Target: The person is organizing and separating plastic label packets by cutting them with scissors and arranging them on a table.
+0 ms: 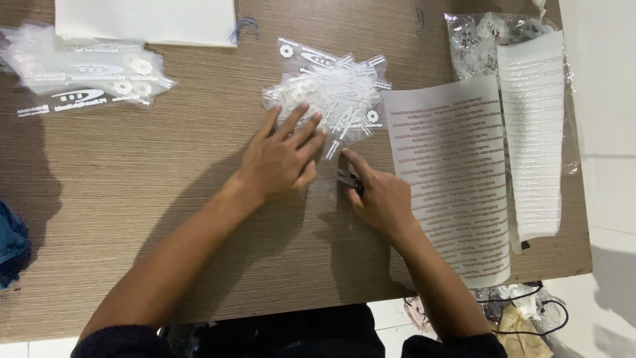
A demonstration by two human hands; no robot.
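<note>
Now the left hand [281,159] lies flat on the brown wooden table [132,199], fingers spread wide, tips touching the near edge of the pile of small clear plastic bags with white rings [331,93]. So the pile lies just far of these fingers, its long axis running left to right. The right hand [377,195], just right of the left one, pinches a small dark item I cannot identify; the pile is farther from it.

A wood-grain bench [132,199] carries two heaps of clear bags [334,93] [86,73], two printed label sheets [454,179] [533,132], white paper [146,20] and both hands [281,159] [377,195].
</note>
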